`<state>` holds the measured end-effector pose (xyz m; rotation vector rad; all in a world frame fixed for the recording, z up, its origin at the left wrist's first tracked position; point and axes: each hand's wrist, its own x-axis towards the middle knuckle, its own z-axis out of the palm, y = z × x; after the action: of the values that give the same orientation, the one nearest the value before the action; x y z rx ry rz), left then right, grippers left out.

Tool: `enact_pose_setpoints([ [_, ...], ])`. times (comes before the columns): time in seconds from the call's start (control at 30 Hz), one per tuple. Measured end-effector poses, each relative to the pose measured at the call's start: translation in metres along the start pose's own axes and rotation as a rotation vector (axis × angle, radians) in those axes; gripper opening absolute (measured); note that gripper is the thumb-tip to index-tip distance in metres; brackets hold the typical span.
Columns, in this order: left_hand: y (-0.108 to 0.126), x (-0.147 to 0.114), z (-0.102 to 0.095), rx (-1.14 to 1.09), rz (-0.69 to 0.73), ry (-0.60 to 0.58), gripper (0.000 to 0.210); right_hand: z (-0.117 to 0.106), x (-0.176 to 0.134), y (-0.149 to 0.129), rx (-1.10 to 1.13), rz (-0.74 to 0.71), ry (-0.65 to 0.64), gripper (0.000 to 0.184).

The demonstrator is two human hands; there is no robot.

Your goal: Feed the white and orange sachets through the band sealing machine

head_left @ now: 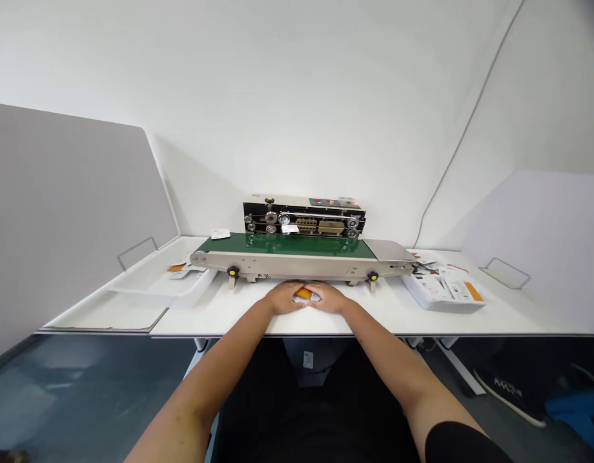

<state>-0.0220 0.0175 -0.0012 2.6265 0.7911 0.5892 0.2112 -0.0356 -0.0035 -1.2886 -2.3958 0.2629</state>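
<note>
My left hand (pixel 284 298) and my right hand (pixel 328 298) curve round an orange-and-white packet (pixel 304 294) at the front of the table. Their fingertips meet above it, and the fingers hide most of it; whether it is one packet or several I cannot tell. Just behind stands a band sealer (pixel 304 204) with a green conveyor belt (pixel 297 244). One white packet (pixel 290 229) lies at the sealing rollers. Another white packet (pixel 220 234) rests at the belt's left end.
To the left, a white tray (pixel 195 294) holds a few packets. A white bin (pixel 444 303) at the right is heaped with packets. Partition panels (pixel 74 193) flank the table (pixel 364 315). A packet (pixel 308 359) lies below the table edge, and a shoe (pixel 509 392) shows at lower right.
</note>
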Motion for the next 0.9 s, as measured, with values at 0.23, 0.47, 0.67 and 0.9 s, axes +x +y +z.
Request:
enact_pose_setpoints([
  [0.23, 0.013, -0.002, -0.009, 0.152, 0.203, -0.018, 0.041, 0.012, -0.013, 0.0, 0.03, -0.043, 0.186, 0.041],
  [0.47, 0.016, 0.0, -0.012, 0.24, 0.257, 0.055, 0.031, 0.011, -0.01, -0.003, 0.004, -0.136, 0.271, 0.035],
  [0.67, 0.007, 0.002, -0.005, 0.29, 0.235, 0.213, 0.029, 0.008, -0.01, -0.004, -0.005, -0.105, 0.354, 0.024],
  [0.9, 0.005, 0.0, -0.005, 0.324, 0.194, 0.243, 0.027, 0.007, -0.014, -0.001, -0.045, 0.018, 0.469, 0.033],
])
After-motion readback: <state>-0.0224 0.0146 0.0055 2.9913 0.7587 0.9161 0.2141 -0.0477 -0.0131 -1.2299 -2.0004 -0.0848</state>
